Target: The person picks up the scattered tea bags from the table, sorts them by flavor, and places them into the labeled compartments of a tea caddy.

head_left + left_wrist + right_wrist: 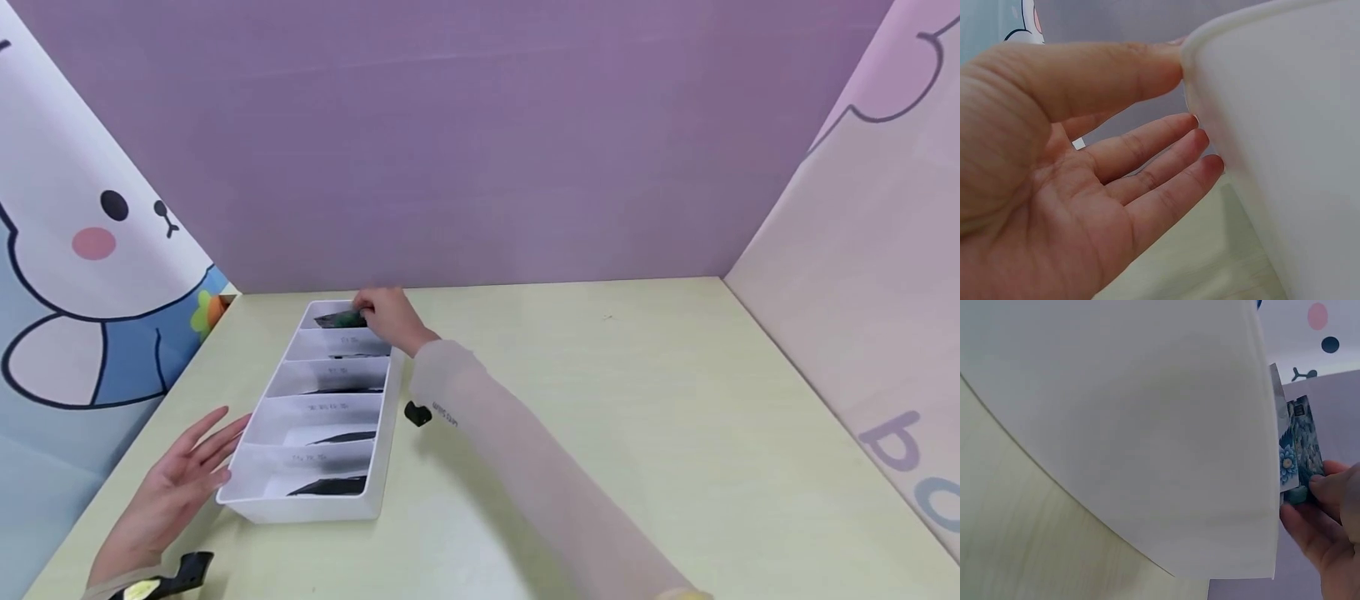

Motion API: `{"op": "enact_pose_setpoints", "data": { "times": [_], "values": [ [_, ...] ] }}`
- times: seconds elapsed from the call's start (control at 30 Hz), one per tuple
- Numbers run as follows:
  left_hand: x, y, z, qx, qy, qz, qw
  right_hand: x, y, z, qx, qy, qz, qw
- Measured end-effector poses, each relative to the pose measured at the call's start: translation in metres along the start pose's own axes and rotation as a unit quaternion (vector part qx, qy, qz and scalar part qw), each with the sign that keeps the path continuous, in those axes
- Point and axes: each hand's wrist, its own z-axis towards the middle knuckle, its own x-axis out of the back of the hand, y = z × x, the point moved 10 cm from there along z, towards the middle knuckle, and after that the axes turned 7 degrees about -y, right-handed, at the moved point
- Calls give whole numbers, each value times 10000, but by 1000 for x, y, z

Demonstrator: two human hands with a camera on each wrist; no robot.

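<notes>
A long white organizer tray [318, 510] with several compartments stands on the left part of the table. At its far compartment, my right hand [393, 319] pinches a dark, greenish patterned card [337, 320]. Up close in the right wrist view, thumb and fingers grip this blue-green card [1305, 440], and a paler card with a blue flower [1287, 465] shows beside it above the tray's rim. My left hand [176, 487] is at the tray's near left side, fingers extended; in the left wrist view its thumb and fingertips [1194, 137] touch the outer wall.
Dark flat pieces, seen edge-on, lie in the other compartments, such as the nearest one [330, 486]. Small, unreadable print marks the dividers. A purple panel [480, 167] stands behind the pale table [600, 433], with printed panels on both sides.
</notes>
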Motion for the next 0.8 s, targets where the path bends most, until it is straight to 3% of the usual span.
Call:
{"op": "enact_pose_setpoints", "data": {
  "times": [0.17,0.33,0.53,0.8],
  "values": [
    [0,-1,1,27,3,7,10000,-7,2,3,-239,-269,-776,9963],
    [0,1,-1,-39,-61,3,10000,-16,6,1,-462,-607,-1195,9899],
    [-1,2,0,-57,-155,-145,9998,-25,10,-3,-486,-1037,-2084,9713],
    [3,-1,1,19,-54,-299,9995,-27,11,-11,-200,-1278,-2765,9523]
  ]
}}
